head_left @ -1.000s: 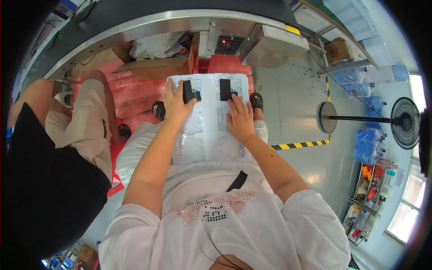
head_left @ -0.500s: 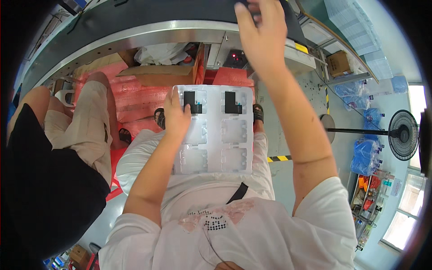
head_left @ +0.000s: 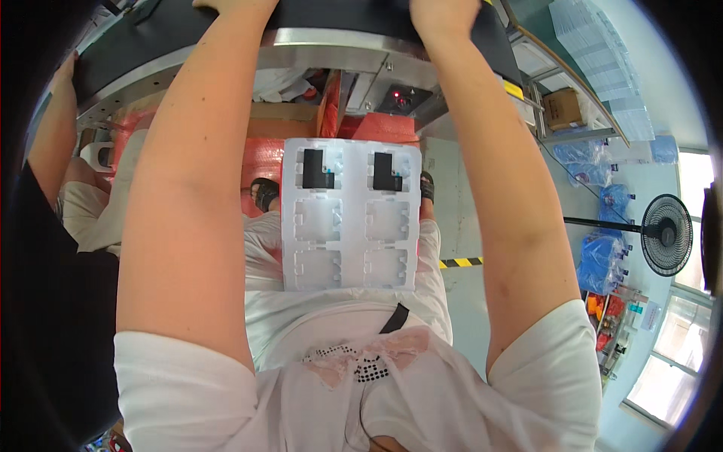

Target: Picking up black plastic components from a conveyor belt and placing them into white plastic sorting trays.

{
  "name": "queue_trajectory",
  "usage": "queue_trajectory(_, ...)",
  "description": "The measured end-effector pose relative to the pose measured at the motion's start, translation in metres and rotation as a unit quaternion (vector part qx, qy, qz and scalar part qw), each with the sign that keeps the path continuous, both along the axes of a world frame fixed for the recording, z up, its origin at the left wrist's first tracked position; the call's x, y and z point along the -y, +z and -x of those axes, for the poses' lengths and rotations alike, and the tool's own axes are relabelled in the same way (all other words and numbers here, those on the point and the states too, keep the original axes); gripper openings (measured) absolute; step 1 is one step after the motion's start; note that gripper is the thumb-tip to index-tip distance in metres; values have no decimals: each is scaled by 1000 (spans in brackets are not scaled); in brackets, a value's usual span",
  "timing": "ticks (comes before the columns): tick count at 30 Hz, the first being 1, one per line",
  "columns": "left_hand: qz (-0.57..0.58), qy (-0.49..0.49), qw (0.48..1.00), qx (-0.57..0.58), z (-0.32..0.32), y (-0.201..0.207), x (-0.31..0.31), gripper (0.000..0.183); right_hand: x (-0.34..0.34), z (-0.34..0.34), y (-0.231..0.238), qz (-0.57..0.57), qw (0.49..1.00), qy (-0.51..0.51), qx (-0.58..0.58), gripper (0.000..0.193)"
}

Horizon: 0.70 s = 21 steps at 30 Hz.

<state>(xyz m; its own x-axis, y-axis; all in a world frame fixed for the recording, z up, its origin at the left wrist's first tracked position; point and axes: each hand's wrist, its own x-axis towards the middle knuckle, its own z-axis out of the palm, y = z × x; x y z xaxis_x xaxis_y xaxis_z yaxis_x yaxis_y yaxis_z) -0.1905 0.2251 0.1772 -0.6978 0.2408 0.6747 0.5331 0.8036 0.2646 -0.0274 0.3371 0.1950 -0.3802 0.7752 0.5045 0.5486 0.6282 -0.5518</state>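
Observation:
Both my arms reach forward over a black work surface (head_left: 339, 13) with a metal edge. My left hand (head_left: 237, 4) is at the top rim of the picture, and its fingers are mostly cut off. Over the right part of that surface is my right hand (head_left: 446, 16), its fingers also beyond the frame. Whether either hand holds anything is hidden. On my lap lies a white plastic tray (head_left: 354, 226) with several moulded compartments, untouched by my hands. Its two far compartments each hold a flat black L-shaped piece, one at left (head_left: 314, 169) and one at right (head_left: 386, 172).
A co-worker's arm (head_left: 53, 139) reaches to the surface at far left. Beneath the surface are a cardboard box (head_left: 282, 124) and a panel with a red light (head_left: 403, 98). To the right stand a black fan (head_left: 666, 233), wrapped blue bottles (head_left: 601, 260) and stacked pale sheets (head_left: 602, 64).
My left hand has let go of the tray's left edge and moved forward to the work surface. My right hand has gone slightly further forward. The tray has shifted slightly left.

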Motion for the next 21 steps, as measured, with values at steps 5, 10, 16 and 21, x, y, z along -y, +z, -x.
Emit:
queue_trajectory(5, -18, -47, 994, 94, -9, -7, -7, 27, 59, -117, 18, 213, 939, 248, -103, 26)
queue_trajectory(10, -218, -256, 928, 162, -50, 12, 24, 18, 76, -188, -64, 413, 826, 343, 170, 28)
queue_trajectory(16, -314, -401, 839, 192, -129, 3, 81, 23, 90, -231, -193, 306, 854, 287, 308, 38)
queue_trajectory(21, -93, -475, 813, 322, -173, -53, 140, 24, 138, -260, -192, 121, 927, 232, 267, 46)
